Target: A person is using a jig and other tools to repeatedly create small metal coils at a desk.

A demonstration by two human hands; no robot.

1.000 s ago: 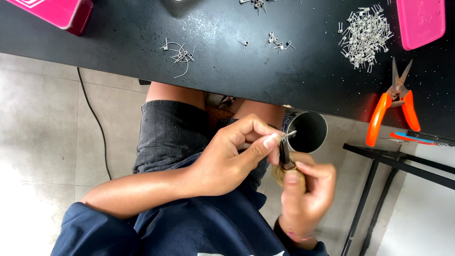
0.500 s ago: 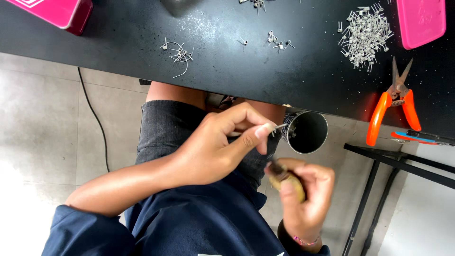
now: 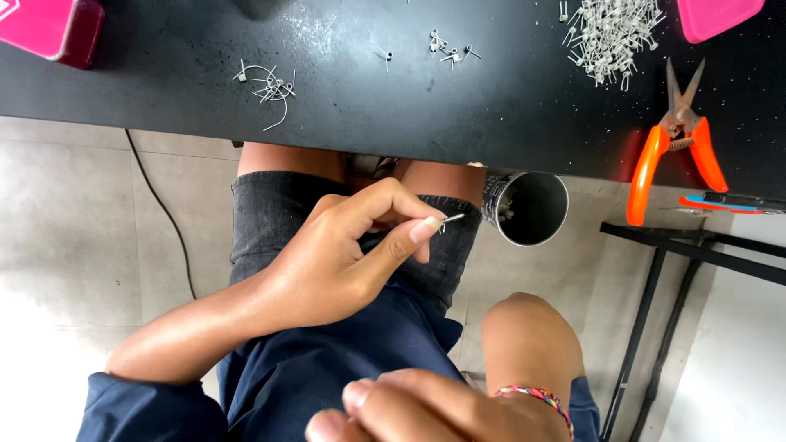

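**Small wire piece pinched over the lap**

Black tabletop [image 3: 458, 115] across the top of view, pale tiled floor [image 3: 74, 245] below. Dark shorts [image 3: 270, 213] and blue garment [image 3: 344, 360] under the table edge. Left hand [image 3: 344, 262] raised above the lap, thumb and forefinger closed on a small metal wire piece [image 3: 452, 218], tip pointing toward a dark cylindrical cup [image 3: 532, 209] just beside the knee. Right hand [image 3: 426, 409] low at frame bottom, fingers curled inward; contents hidden, grip impossible to tell. Braided bracelet [image 3: 532, 397] at that wrist. Orange-handled cutters [image 3: 675, 139] on tabletop, right. Heap of wire pieces [image 3: 610, 33] above them; loose bent wires [image 3: 266, 86] further left. Pink boxes [image 3: 49, 29] at corners.
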